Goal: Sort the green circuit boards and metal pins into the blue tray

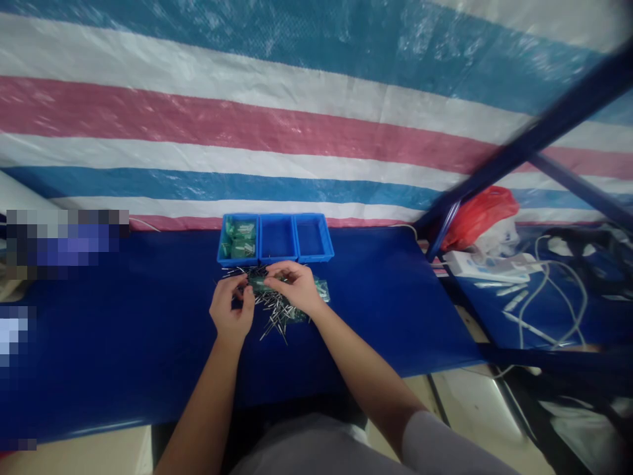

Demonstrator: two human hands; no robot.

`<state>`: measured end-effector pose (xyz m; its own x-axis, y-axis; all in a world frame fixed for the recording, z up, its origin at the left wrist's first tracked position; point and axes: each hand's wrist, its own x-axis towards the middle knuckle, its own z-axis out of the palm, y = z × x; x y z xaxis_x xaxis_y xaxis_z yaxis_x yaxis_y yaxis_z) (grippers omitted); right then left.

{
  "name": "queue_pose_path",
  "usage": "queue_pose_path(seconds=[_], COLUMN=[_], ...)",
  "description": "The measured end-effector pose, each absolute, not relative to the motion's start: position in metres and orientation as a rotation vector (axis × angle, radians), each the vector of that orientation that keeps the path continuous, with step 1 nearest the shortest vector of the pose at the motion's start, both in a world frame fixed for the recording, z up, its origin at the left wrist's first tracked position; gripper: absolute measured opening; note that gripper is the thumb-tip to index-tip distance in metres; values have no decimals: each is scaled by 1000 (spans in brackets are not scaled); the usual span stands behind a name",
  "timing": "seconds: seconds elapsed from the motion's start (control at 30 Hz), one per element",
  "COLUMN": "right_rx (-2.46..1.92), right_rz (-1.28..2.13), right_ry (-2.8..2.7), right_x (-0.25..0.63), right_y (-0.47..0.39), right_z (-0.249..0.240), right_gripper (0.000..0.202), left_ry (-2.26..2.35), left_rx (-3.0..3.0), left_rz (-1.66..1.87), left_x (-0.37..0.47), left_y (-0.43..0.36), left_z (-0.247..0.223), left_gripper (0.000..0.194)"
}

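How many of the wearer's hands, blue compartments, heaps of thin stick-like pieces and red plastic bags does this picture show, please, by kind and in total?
Wearer's hands: 2 (left hand, right hand)
Blue compartments: 3
Heap of thin stick-like pieces: 1; its single pieces overlap too much to count
Red plastic bag: 1
Total: 7

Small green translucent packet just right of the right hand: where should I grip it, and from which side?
Pinch the small green translucent packet by its right edge, probably best from the right: that edge is exposed beside the flat blue tabletop, while the right hand crowds its left side.
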<state>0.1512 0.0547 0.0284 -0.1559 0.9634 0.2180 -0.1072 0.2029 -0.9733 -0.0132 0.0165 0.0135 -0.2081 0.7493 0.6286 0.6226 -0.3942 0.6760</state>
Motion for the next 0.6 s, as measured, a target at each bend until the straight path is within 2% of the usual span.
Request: queue_pose_path(seconds=[0.13,0.33,0.6], right_rx=[-925,-945,-955], right_rz=[1183,1068,827], right_ry=[-1337,-1402,-1596], right_x=[151,152,157], right_y=[54,53,61], right_z=[28,32,32], right_gripper=[35,28,13], left_ry=[1605,1523,1656], left_rx=[2011,2044,1936], left_rz=[1630,1635,1659], left_x=[-13,-12,-12], left_y=[19,21,18], left_z=[16,15,10], left_gripper=[22,11,14])
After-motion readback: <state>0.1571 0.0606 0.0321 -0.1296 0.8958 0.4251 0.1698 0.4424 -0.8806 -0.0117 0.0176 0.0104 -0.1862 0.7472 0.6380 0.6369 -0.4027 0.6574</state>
